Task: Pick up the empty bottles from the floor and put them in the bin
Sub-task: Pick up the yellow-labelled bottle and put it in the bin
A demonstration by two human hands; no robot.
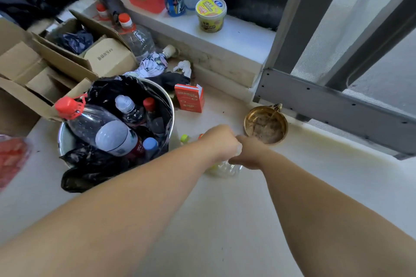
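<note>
A round metal bin (64, 141) lined with a black bag stands left of centre and holds several empty bottles, the largest with a red cap (69, 107). Both my hands meet over the floor to its right. My left hand (219, 141) and my right hand (249, 153) are closed around a clear crumpled plastic bottle (227, 168), most of it hidden beneath them. Just beyond my left hand a green cap (184, 138) and an orange cap (201, 135) peek out; the bottles under them are hidden.
A brass bowl (265, 125) sits on the floor right of my hands. A red carton (189, 98), cardboard boxes (45, 60) and a big water bottle (137, 38) crowd behind the bin. A noodle cup (211, 13) stands on the sill by the window frame.
</note>
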